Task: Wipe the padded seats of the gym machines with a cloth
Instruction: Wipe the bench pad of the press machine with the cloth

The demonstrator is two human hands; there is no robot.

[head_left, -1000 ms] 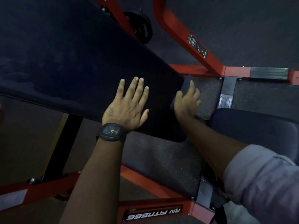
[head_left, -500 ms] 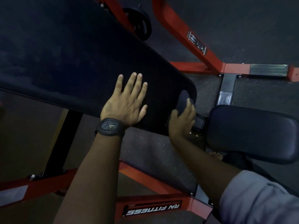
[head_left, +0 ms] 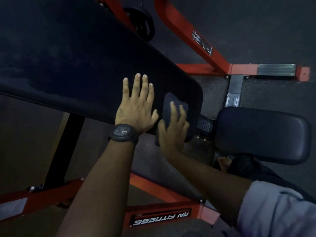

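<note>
We press the bunched cloth (head_left: 168, 103) flat-fingered under our right hand (head_left: 172, 132); left hand (head_left: 136, 106) spread beside it on the pad (head_left: 85, 57). Risk: the unpinched cloth slides off the pad edge below our palm.

A dark cloth (head_left: 169, 104) is lying bunched on the long black pad (head_left: 77, 65), near its rounded right end. A smaller black seat (head_left: 261, 134) is sitting just beyond that end.
</note>
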